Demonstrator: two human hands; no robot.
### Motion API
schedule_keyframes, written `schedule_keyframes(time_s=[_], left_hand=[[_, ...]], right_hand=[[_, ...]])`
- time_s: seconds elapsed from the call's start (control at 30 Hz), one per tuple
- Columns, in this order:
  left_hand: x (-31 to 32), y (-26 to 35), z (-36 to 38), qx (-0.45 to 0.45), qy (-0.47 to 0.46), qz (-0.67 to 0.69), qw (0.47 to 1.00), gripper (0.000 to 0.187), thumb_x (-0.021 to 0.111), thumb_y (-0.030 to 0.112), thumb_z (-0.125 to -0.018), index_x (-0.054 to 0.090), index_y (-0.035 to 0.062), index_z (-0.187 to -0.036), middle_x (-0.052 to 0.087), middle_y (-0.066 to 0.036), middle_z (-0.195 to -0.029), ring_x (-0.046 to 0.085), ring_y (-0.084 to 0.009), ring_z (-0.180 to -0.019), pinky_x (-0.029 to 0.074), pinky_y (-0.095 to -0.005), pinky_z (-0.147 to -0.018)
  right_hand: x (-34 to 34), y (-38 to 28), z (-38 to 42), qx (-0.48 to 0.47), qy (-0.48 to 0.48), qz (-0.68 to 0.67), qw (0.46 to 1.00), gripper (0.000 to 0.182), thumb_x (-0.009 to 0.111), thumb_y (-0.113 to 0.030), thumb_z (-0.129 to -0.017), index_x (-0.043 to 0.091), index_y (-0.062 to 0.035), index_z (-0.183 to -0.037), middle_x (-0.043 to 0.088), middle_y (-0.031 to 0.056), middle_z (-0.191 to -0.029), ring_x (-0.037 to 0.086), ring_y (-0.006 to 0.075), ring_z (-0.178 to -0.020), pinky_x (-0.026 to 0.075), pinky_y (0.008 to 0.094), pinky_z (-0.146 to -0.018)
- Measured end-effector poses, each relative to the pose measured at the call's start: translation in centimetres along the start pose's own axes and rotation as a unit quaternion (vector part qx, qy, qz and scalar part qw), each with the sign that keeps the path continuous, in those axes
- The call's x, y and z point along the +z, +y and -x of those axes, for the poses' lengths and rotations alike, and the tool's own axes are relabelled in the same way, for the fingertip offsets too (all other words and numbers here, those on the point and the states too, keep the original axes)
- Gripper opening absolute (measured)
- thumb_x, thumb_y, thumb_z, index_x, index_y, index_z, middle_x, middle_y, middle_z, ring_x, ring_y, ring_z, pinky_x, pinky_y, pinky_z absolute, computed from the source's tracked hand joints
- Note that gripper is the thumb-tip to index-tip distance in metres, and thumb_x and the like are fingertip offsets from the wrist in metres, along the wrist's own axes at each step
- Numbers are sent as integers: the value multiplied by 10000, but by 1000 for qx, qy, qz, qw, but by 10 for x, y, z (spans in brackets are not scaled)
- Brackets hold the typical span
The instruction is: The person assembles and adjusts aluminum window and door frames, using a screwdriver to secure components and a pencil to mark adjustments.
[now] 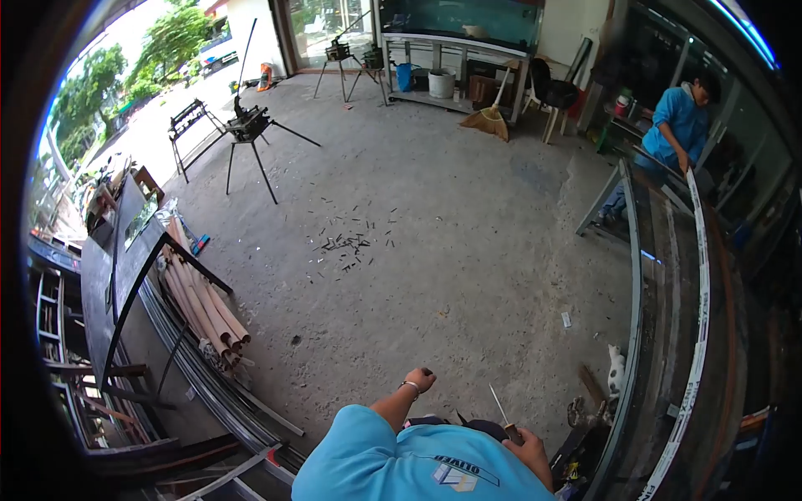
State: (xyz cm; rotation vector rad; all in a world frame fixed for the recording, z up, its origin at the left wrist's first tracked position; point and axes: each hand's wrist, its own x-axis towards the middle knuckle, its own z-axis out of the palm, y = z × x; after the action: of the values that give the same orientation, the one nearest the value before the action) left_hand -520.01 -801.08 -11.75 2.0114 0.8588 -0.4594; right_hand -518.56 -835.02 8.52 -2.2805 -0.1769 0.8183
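My right hand [527, 451] is closed around the handle of a screwdriver [499, 404], low in the head view beside my blue shirt [418, 459]. Its long thin metal shaft points up and away from me. My left hand [421, 380] reaches forward over the concrete floor with its fingers curled closed; a small dark spot shows at the fingertips, too small to name. A metal band [410, 386] circles that wrist.
Small dark offcuts [347, 242] litter the floor. Rolled tubes [196, 292] and metal profiles [200, 359] lie left. At right, a co-worker [675, 125] handles a long white-labelled bar [700, 284] on a workbench [637, 275]; a cat [616, 369] sits beside it. Stand-mounted machines [248, 125] stand farther back.
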Motion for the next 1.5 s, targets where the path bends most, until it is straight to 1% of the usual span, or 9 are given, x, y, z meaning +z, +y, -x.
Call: schedule_keyframes(time_s=[0.33,0.4,0.5,0.67,0.73,0.93,1.17,1.37,1.5], left_hand=[[-23,-25,-2,-173,-4,35,984,424,546,352,-791,629,100,-1123,618,-150,-1119,570,-320,-1057,443,-389,-918],[-30,-6,-10,-195,9,39,980,419,547,350,-792,631,106,-1122,621,-146,-1113,574,-315,-1053,445,-390,-914],[-44,45,-33,-279,23,147,949,421,531,379,-806,639,98,-1100,623,-154,-1106,573,-317,-1055,438,-388,-920],[-66,147,-134,-82,43,0,996,522,481,476,-843,628,27,-1065,654,-177,-987,635,-320,-893,484,-392,-818],[-65,181,-177,-119,164,288,936,591,450,504,-870,620,-53,-971,651,-198,-931,650,-294,-795,498,-362,-760],[-126,287,-282,-111,186,499,839,359,518,202,-874,485,-40,-1137,653,-154,-827,651,-232,-687,439,-282,-448],[-178,363,-463,-31,-48,291,955,297,564,85,-802,580,11,-1089,654,-96,-838,627,-191,-670,436,-276,-475],[-215,470,-574,143,-127,81,978,381,596,259,-770,637,-17,-1029,681,-148,-886,661,-214,-770,508,-307,-737],[-249,518,-647,227,-142,12,963,361,586,252,-784,642,-20,-1014,679,-130,-846,649,-191,-719,507,-307,-695]], right_hand=[[-42,-9,-218,-129,-100,32,986,477,699,-260,-773,565,-46,-1178,644,135,-1005,599,274,-933,458,390,-824],[-54,-36,-263,-213,-87,63,971,333,646,-261,-824,598,-47,-1075,631,90,-844,595,223,-744,483,349,-681],[-88,-101,-321,-154,-140,143,968,531,697,-330,-682,598,-35,-1112,634,201,-1009,625,299,-947,485,376,-817],[-118,-150,-397,-204,-225,88,949,493,636,-306,-750,544,-123,-1199,635,161,-1030,610,309,-968,481,382,-821],[-119,-140,-393,-161,-223,66,959,486,629,-293,-756,539,-122,-1202,629,157,-1047,604,307,-980,474,387,-835],[-158,-174,-497,-259,-319,106,905,480,616,-286,-777,524,-119,-1218,598,135,-1142,573,303,-1044,444,385,-894],[-213,-193,-613,-141,-187,32,972,504,620,-366,-788,526,-128,-1223,599,121,-1142,574,284,-1054,444,373,-903],[-268,-238,-689,-46,90,-79,992,478,645,-376,-782,571,-104,-1169,626,143,-1078,600,278,-1008,470,363,-860],[-292,-255,-713,6,149,-126,981,468,657,-346,-779,572,-95,-1166,633,143,-1062,601,268,-1007,468,353,-861]])
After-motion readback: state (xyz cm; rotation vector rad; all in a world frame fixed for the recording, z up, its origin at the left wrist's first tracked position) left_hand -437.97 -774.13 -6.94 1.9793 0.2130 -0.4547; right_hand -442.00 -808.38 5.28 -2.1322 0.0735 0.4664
